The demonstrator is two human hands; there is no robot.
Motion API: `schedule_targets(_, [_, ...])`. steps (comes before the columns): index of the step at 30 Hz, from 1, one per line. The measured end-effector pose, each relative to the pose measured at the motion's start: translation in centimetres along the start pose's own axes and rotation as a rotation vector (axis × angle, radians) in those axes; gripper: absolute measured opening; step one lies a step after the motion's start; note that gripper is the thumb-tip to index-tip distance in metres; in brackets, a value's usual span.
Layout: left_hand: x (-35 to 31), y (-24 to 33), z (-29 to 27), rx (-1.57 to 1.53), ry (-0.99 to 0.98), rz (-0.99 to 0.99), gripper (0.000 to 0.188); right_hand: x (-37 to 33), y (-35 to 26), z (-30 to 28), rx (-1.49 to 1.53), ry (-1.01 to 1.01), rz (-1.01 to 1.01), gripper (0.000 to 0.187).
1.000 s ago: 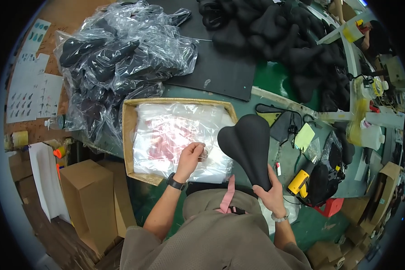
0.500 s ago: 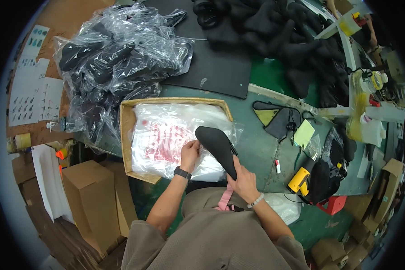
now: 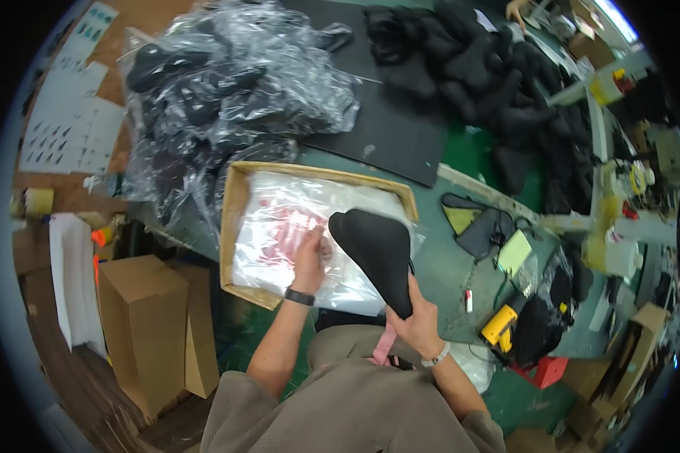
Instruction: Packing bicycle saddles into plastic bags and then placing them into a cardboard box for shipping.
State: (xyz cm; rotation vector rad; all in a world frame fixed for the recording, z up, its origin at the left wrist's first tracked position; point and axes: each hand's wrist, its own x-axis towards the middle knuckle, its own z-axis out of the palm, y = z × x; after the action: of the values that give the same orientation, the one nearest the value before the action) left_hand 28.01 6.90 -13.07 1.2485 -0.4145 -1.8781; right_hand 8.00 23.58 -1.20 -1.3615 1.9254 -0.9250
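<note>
My right hand (image 3: 418, 326) grips a black bicycle saddle (image 3: 374, 245) by its narrow end, with the wide end pointing up and left. The saddle is held above a stack of clear plastic bags (image 3: 268, 260) with red print, lying in a cut-down cardboard box (image 3: 230, 219). Over the bags, left of the saddle, my left hand (image 3: 310, 260) has its fingers curled closed. Whatever lies between those fingertips, if anything, is too blurred to make out.
Plastic-wrapped saddles (image 3: 234, 90) are heaped at the far left, unwrapped black saddles (image 3: 476, 68) at the far right. A grey pouch (image 3: 480, 234), a yellow handheld tool (image 3: 500, 325) and a red-and-white lighter-like stick (image 3: 468, 300) lie right. Tall cardboard boxes (image 3: 143, 332) stand left.
The saddle has turned so its broad black top faces up more, and my right hand has shifted slightly right and down. My left hand stays over the bags. The whole view has swung slightly.
</note>
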Motion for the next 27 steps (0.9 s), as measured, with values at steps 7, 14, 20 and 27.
schedule_targets(7, [-3.8, 1.3, 7.0, 0.909, -0.042, 0.837, 0.013, -0.4, 2.6, 5.6, -0.313, -0.24, 0.012, 0.08])
schedule_targets(14, [-14.6, 4.6, 9.7, 1.064, -0.793, 1.084, 0.023, 0.8, 0.5, 0.3, 0.522, -0.23, 0.43, 0.059])
schedule_targets(20, [-18.7, 2.1, 6.4, 1.011, -0.977, 0.669, 0.016, 1.3, -0.2, -1.6, 1.236, 0.159, 0.61, 0.063])
schedule_targets(27, [-8.6, 4.7, 6.2, -0.097, -0.468, -0.214, 0.047, 5.8, -7.8, 0.3, 0.803, -0.292, 0.257, 0.079])
